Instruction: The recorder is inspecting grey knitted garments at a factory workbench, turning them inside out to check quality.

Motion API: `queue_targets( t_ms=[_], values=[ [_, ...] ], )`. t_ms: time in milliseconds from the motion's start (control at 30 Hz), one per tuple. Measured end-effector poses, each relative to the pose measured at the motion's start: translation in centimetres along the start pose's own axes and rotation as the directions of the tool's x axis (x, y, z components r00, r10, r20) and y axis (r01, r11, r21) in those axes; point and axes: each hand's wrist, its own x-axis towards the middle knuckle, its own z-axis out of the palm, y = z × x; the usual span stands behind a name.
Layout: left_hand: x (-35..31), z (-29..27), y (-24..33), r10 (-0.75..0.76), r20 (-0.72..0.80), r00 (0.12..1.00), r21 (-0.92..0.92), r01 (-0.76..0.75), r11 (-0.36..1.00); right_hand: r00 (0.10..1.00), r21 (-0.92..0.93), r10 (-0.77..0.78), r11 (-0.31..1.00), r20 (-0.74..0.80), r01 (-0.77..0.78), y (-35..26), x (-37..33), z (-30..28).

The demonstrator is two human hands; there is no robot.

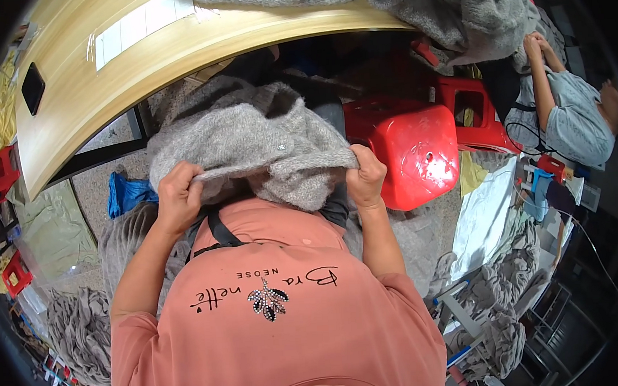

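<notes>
A grey fuzzy knit garment [228, 138] lies bunched across my lap, with one edge drawn into a taut band toward me. My left hand [179, 194] pinches the left end of that band between thumb and curled fingers. At the other end, my right hand [366, 175] is closed on the same edge, its fingers wrapped round the knit. A small shiny button-like spot [282, 146] shows on the garment between my hands. The far part of the garment slopes off my knees below the table edge.
A pale wooden table [125, 84] curves ahead, bearing a dark phone [33, 88] and a grey knit pile [453, 7]. Red plastic stools [416, 151] stand to my right. Beyond them sits another person [565, 106], hands together. Grey cloth heaps [80, 331] lie on both sides.
</notes>
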Motion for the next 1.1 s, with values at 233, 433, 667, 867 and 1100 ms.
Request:
queue_targets(
  t_ms=[233, 433, 667, 867, 1100],
  values=[
    [0.1, -0.4, 0.0, 0.148, 0.446, 0.883, -0.076, -0.128, 0.989, 0.961, 0.029, 0.082, 0.995, 0.263, -0.092, 1.5, -1.3, -0.8],
    [11.1, 5.2, 3.0, 0.397, 0.175, 0.901, 0.090, -0.416, 0.905, 0.914, 0.070, -0.033, 0.998, 0.404, 0.005, 0.8, -2.1, -1.3],
    [14.2, 9.6, 1.8, -0.067, 0.848, 0.526, 0.188, -0.181, 0.965, 0.935, -0.017, -0.022, 0.999, 0.353, 0.030, 1.0, -3.5, -1.6],
    [18.2, 3.4, 7.3, 0.175, 0.309, 0.935, -0.663, 0.080, 0.744, 0.955, -0.171, -0.047, 0.980, 0.293, 0.101, 0.6, -2.2, -0.9],
    [21.9, -7.6, 16.9, 0.139, -0.164, 0.977, -0.832, -0.212, 0.513, 0.999, -0.363, -0.008, 0.931, 0.052, 0.026, 3.4, -1.6, -0.6]
  ],
)
